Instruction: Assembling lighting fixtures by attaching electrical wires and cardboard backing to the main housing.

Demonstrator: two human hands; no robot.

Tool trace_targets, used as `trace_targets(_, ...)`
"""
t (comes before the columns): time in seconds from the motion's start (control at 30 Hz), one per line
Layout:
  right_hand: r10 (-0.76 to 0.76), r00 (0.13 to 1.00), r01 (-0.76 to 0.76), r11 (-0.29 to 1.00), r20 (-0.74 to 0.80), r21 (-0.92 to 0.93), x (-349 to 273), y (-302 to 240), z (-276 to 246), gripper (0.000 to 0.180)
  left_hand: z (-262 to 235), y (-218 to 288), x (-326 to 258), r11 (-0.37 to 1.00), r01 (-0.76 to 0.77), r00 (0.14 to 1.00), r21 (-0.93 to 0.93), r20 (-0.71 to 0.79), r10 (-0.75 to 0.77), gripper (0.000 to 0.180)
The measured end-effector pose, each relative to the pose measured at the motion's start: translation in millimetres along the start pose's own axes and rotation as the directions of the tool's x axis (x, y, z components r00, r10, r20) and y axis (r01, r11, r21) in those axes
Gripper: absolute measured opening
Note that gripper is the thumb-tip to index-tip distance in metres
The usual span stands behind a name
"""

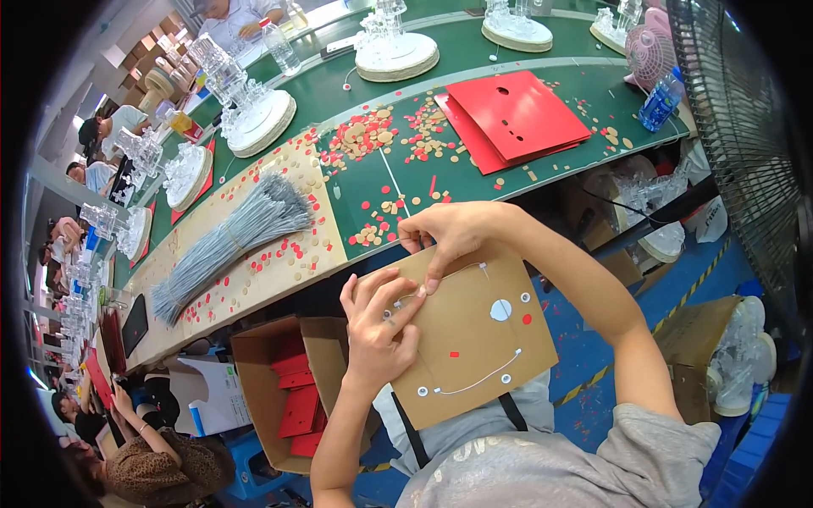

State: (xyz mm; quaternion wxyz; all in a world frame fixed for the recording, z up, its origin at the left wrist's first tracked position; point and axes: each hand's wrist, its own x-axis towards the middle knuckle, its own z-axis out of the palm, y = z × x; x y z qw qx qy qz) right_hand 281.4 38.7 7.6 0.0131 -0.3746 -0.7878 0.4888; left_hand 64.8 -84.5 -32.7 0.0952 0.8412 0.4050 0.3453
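A brown cardboard panel (474, 339) with small holes, white eyelets and a red dot rests on my lap, tilted toward the table edge. A thin grey wire (483, 379) runs between holes on its face. My left hand (377, 326) lies on the panel's left part, fingers pinching a wire end near a hole. My right hand (449, 233) grips the panel's upper edge and presses a wire with a fingertip.
A bundle of grey wires (237, 233) lies on the bench at the left. Punched round scraps (373, 135) litter the green table (474, 51), beside red sheets (512, 114). A box of red pieces (292, 394) stands below. Clear ornaments on round bases (254, 110) line the table; a fan (745, 127) stands right.
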Motion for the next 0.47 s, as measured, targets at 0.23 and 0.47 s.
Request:
trace_targets(0.23,0.097,0.673,0.402,0.784,-0.734,0.473,-66,61,23,0.022,2,-12,-5,0.989,0.126,0.983,-0.071,-0.125,-0.134,0.051)
trace_targets(0.47,0.182,0.633,0.217,0.891,-0.752,0.399,-110,127,223,0.036,-3,-6,-1,0.993,0.093,0.990,-0.073,-0.097,-0.100,0.047)
